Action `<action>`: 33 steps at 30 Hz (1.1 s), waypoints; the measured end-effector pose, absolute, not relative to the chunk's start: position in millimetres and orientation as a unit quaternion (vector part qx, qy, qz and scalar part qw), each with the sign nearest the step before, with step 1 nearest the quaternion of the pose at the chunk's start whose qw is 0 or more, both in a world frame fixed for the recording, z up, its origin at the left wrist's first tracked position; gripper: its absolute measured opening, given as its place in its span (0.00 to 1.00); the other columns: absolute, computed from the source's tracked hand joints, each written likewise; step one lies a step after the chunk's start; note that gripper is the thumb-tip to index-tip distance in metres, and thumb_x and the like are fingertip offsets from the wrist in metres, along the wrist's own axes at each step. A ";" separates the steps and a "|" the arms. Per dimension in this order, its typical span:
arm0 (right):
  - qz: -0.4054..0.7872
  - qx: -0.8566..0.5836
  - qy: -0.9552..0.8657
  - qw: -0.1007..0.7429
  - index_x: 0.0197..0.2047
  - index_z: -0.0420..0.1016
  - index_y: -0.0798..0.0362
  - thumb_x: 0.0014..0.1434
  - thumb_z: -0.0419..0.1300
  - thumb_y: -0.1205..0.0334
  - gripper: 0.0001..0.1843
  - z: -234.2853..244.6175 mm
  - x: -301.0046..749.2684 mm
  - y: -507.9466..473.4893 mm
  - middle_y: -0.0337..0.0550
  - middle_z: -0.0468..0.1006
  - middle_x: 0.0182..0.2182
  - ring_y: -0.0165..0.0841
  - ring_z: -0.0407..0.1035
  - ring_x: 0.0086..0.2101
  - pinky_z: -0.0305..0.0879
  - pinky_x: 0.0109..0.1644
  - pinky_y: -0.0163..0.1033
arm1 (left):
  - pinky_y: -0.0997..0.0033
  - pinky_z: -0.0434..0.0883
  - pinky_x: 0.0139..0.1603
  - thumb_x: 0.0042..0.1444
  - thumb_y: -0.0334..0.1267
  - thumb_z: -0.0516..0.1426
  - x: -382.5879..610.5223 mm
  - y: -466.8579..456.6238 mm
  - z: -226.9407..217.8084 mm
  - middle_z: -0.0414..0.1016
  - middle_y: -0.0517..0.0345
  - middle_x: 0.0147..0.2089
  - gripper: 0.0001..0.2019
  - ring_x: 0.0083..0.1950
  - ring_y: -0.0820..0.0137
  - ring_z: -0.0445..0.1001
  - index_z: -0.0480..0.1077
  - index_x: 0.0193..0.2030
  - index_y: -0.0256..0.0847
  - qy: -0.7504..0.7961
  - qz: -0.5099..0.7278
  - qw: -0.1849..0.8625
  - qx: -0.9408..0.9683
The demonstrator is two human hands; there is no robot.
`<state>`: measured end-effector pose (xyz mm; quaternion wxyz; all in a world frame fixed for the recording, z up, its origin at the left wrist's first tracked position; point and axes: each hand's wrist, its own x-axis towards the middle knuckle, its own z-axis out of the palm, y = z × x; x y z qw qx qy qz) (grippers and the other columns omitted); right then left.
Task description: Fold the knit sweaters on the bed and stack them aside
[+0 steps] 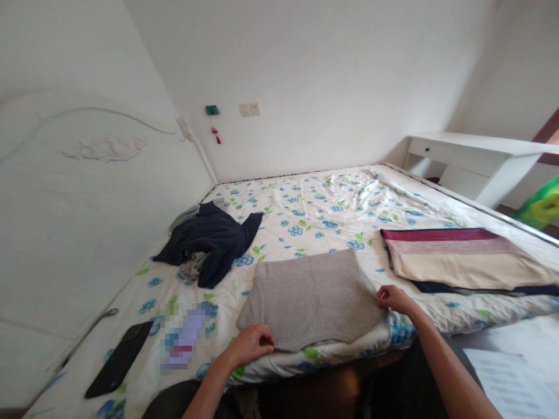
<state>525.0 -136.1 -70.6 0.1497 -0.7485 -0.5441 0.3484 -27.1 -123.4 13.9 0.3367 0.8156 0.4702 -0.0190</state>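
Observation:
A folded grey ribbed sweater (pixel 312 297) lies flat on the flowered bed sheet (pixel 314 215) near the bed's front edge. My left hand (pixel 251 343) is closed in a pinch on the sweater's near left hem. My right hand (pixel 393 298) is closed in a pinch on the sweater's right edge. Both forearms reach in from the bottom of the view.
A crumpled dark blue garment (pixel 212 241) lies at the left by the white headboard (pixel 87 192). A folded striped maroon and cream cloth (pixel 463 262) lies at the right. A black phone (pixel 117 358) rests on the sheet at the near left. A white desk (pixel 476 157) stands beyond the bed.

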 end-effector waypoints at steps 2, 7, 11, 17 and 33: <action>0.376 -0.761 -0.518 0.107 0.38 0.83 0.53 0.49 0.70 0.67 0.10 -72.6 526.2 -134.1 0.43 0.86 0.33 0.35 0.79 0.33 0.68 0.37 0.34 | 0.69 0.70 0.46 0.54 0.42 0.64 -28.4 -115.4 14.9 0.86 0.56 0.41 0.10 0.44 0.62 0.80 0.87 0.40 0.45 0.450 -0.055 0.380 0.806; 0.258 -0.780 -0.554 0.138 0.43 0.84 0.52 0.62 0.67 0.53 0.13 -67.8 517.2 -113.1 0.50 0.87 0.41 0.41 0.82 0.43 0.72 0.49 0.39 | 0.69 0.73 0.43 0.59 0.50 0.62 -21.8 -71.5 24.1 0.88 0.55 0.41 0.17 0.43 0.61 0.82 0.87 0.45 0.43 0.435 -0.061 0.454 0.775; 0.153 -0.761 -0.595 0.210 0.62 0.77 0.55 0.69 0.61 0.52 0.24 -51.7 475.9 -70.5 0.57 0.82 0.57 0.45 0.77 0.56 0.69 0.62 0.45 | 0.63 0.74 0.58 0.66 0.49 0.56 12.7 -27.5 24.3 0.88 0.51 0.52 0.20 0.53 0.58 0.83 0.85 0.51 0.42 0.503 0.078 0.325 0.797; 0.141 -0.700 -0.666 0.214 0.78 0.60 0.54 0.74 0.51 0.51 0.34 -39.8 369.1 2.1 0.56 0.64 0.75 0.50 0.55 0.74 0.51 0.77 0.58 | 0.57 0.60 0.78 0.70 0.42 0.51 78.5 35.4 -7.2 0.75 0.48 0.72 0.25 0.74 0.58 0.70 0.75 0.69 0.41 0.495 0.141 0.189 0.837; 0.168 -0.699 -0.690 0.080 0.84 0.47 0.52 0.75 0.40 0.31 0.47 -97.3 416.9 37.4 0.51 0.44 0.81 0.52 0.33 0.79 0.20 0.79 0.69 | 0.45 0.47 0.83 0.73 0.54 0.47 -9.9 87.4 -77.7 0.57 0.47 0.83 0.33 0.83 0.52 0.53 0.62 0.79 0.44 0.604 0.072 0.085 0.789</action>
